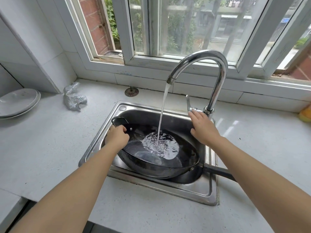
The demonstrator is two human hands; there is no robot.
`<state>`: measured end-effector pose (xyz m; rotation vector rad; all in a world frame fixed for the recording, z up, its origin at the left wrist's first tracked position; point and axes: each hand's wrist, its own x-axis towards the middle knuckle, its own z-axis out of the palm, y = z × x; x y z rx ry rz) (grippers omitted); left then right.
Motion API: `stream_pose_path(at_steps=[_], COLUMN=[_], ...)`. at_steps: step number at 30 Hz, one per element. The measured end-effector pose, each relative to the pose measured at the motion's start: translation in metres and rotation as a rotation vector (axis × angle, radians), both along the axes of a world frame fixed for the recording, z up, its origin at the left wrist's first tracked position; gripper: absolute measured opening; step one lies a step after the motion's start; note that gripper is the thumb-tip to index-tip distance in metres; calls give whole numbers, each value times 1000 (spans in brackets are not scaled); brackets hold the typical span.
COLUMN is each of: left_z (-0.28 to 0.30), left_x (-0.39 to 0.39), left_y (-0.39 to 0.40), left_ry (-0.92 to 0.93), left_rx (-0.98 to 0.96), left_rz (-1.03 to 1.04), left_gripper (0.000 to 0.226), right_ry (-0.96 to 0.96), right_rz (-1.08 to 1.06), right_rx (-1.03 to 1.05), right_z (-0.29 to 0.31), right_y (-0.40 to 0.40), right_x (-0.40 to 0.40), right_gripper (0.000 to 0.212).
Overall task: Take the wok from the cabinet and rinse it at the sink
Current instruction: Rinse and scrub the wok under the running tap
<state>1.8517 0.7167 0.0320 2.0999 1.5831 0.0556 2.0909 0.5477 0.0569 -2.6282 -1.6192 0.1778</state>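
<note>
I saw a black wok [156, 158] lying tilted in the steel sink [198, 190], its long handle [218, 171] sticking out over the sink's right rim. Water [162, 113] ran from the curved faucet [217, 78] behind the sink and pooled inside the wok. My left hand [117, 136] gripped the wok's rim beside its small loop handle [118, 121], at the sink's left edge. My right hand [202, 127] rested with straight fingers on the faucet lever [189, 102]. Left of the sink, a silver scouring cloth [74, 96] and stacked plates [17, 102] sat on the counter [50, 148].
</note>
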Motion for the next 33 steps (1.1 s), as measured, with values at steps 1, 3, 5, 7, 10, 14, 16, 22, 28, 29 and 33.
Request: stream_pose_path(at_steps=[1,3,5,7,10,14,16,22,28,29,33], left_z=[0,0,3,4,4,2,1,1,1,1,0], left_x=[0,0,3,6,7,5,4,5,5,5,5], left_y=[1,1,1,2,3,3,3,3,2,2,2], left_ry=[13,55,119,164,176,121,102,113,135,135,130], left_rx=[-1,-6,-17,-23,-20,0,9,15,10,9,7], left_rz=[-7,-22,-37,-50,-46,10,33,29,23,24,32], left_gripper=[37,37,36,36,35,33,33,33,32,31,31], right_ry=[-14,-44,-89,-124,-172,-225,-240,-302,-363,-379,-465], right_rz=[6,25,47,62,76,91,91,83,85,81,77], right_rx=[-3,-21,-36,-40,-40,-76,-100,-149,-258,-266,-310], right_z=[0,0,0,3,7,7,5,0,-2,-3,-1], right_y=[4,12,22,32,45,55,57,55,57,56,56], right_x=[3,10,16,21,26,29,30,33,32,32,30], right_gripper=[68,72,75,77,76,73,71,70,70,70,71])
